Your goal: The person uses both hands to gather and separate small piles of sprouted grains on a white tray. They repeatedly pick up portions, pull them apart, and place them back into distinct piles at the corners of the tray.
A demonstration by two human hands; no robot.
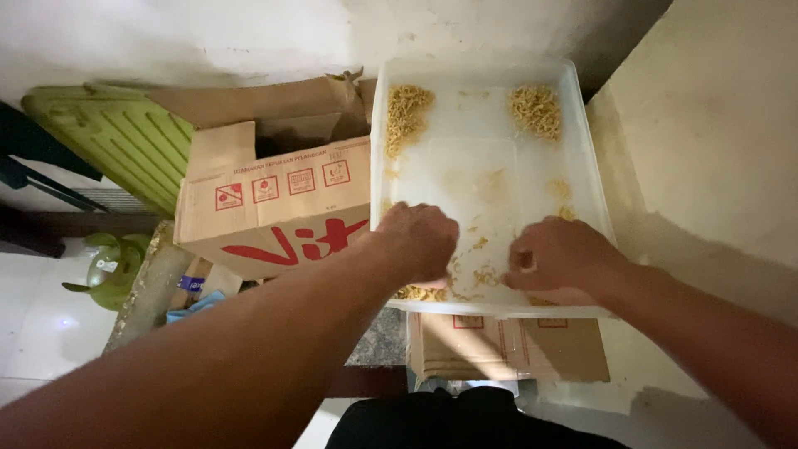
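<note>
- The clear plastic tub (pixel 582 141) sits on a flattened cardboard box (pixel 507 345) against a pale wall (pixel 715 125); both hands reach over its near rim into the near end.
- The tub is shallow, rectangular and see-through, with dried yellow noodles (pixel 536 110) clumped in its two far corners and loose crumbs scattered over the floor toward the near edge.
- The left hand (pixel 416 241) is curled, fingers bent down and closed on a clump of noodles at the near left of the tub; strands show just beneath it.
- The right hand (pixel 561 259) is also curled into a loose fist over the near right of the tub; whether it grips noodles I cannot tell.
- Left of the tub stands an open cardboard carton with red printing (pixel 274 208); beyond it lies a green ribbed plastic panel (pixel 116 133).
</note>
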